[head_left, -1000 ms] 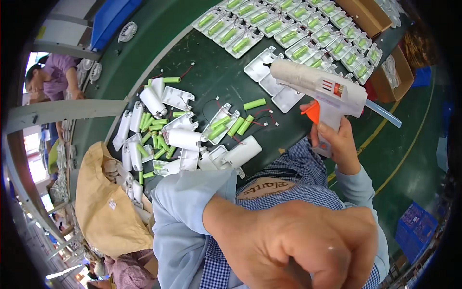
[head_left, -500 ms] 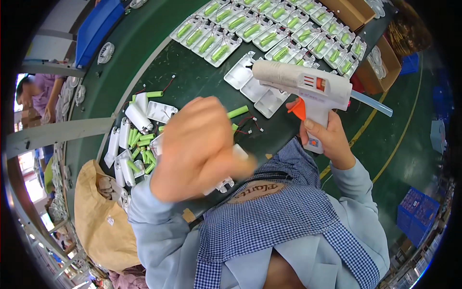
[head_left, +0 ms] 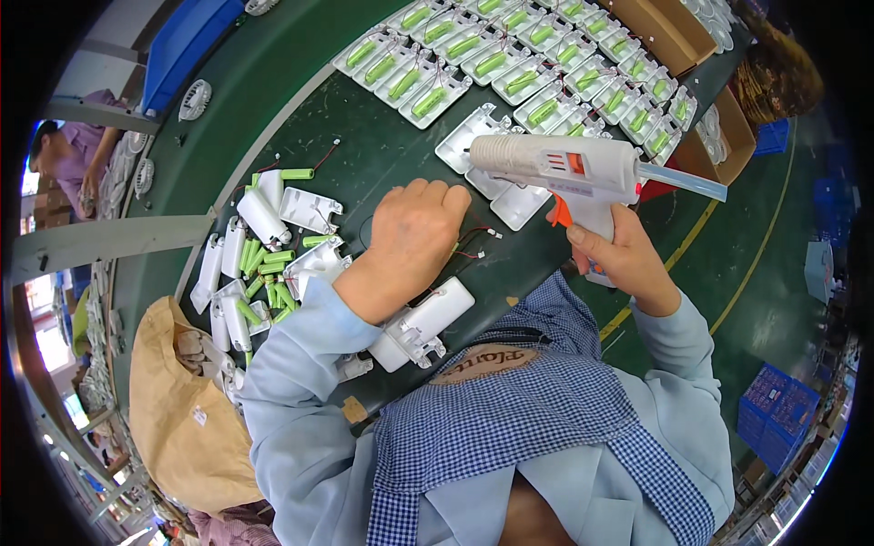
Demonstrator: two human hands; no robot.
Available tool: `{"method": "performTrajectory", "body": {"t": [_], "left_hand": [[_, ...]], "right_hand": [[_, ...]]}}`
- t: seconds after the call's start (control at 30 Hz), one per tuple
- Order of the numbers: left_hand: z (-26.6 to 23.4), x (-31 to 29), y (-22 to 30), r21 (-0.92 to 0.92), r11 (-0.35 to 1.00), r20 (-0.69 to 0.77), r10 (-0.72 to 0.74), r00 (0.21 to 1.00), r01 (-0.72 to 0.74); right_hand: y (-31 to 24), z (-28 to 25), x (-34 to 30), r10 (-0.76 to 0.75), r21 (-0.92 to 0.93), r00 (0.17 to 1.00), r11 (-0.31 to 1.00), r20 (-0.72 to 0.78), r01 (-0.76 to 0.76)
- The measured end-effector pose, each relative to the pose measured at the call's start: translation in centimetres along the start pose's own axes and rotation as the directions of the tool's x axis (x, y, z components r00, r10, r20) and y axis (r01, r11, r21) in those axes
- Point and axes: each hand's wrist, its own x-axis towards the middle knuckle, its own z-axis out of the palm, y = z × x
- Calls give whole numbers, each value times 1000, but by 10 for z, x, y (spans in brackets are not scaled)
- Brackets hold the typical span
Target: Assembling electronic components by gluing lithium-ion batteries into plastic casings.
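My right hand (head_left: 626, 257) grips a white hot glue gun (head_left: 555, 166) by its handle, index finger at the orange trigger (head_left: 562, 212). A clear glue stick (head_left: 685, 179) protrudes from its back, and the nozzle points left. My left hand (head_left: 414, 225) is closed, knuckles up, low over the dark green table. Its fingertips are hidden, as is whatever they grip. Thin red wires with white plugs (head_left: 480, 238) emerge beside it, and a sliver of green shows there. Empty white plastic shells (head_left: 521, 206) lie under the gun. Closer to me sit other white housings (head_left: 426, 320).
Rows of white shells holding green batteries (head_left: 492, 62) cover the table's far side. Loose green batteries (head_left: 273, 264) and white housings are piled at left. A brown sack (head_left: 187, 428) stands near left, cardboard boxes (head_left: 728, 136) at right. Another person (head_left: 86, 155) sits far left.
My left hand has moved away from me and slightly right, down over the spot where a green battery lay, uncovering the near housings. The glue gun has dropped slightly and shifted left.
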Motion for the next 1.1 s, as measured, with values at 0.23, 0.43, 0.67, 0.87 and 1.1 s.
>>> {"method": "performTrajectory", "body": {"t": [0.23,0.43,0.67,0.87,1.1], "left_hand": [[-26,-6,-10,-48,999,-159,-32,987,25],[-27,-12,-16,-46,983,-346,150,926,-176],[-44,-23,-18,91,906,-506,399,764,-413],[-42,-14,-19,-759,478,55,-628,776,441],[-38,30,-51,-752,407,299,-491,818,519]], "right_hand": [[-6,-2,3,38,-34,999,999,30,-37],[-8,1,0,7,-34,999,999,-45,-8],[6,-5,-1,-35,7,999,999,-31,35],[6,-5,-1,-37,23,999,999,-1,37],[15,-6,-1,-30,52,1000,998,6,29]]}}
